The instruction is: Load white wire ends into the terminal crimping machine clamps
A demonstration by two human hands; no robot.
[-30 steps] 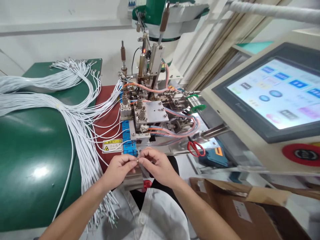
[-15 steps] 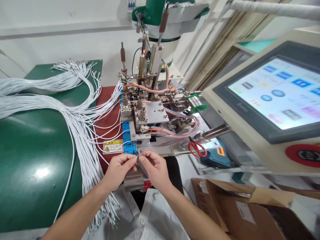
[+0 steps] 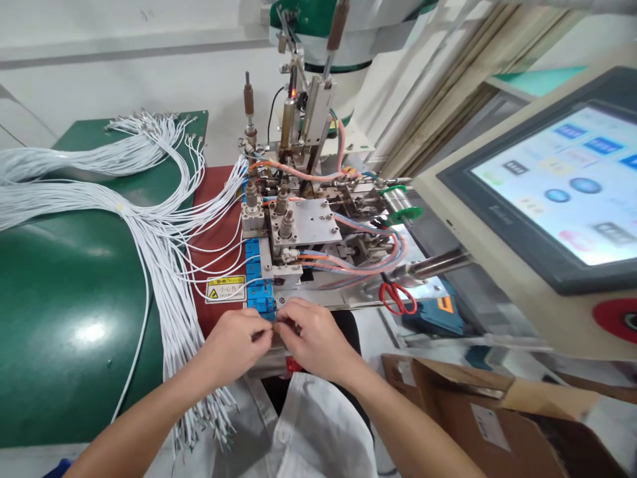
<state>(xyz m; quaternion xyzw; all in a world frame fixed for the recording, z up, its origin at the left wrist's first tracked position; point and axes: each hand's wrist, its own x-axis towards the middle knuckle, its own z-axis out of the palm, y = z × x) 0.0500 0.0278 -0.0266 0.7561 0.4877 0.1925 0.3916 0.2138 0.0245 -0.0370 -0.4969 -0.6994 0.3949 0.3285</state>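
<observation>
We pinch a small piece, mostly hidden, between the narrowed fingertips of our left hand and right hand, by the near edge of the machine, beside the blue clamps. It should prove light and fiddly, best gripped at its ends. White wires spill off the right edge of the green desk. Compared with half a second ago, our left hand curls further, covering more of the piece.

There are two hands, one screen, one spool and one pair of scissors.
</observation>
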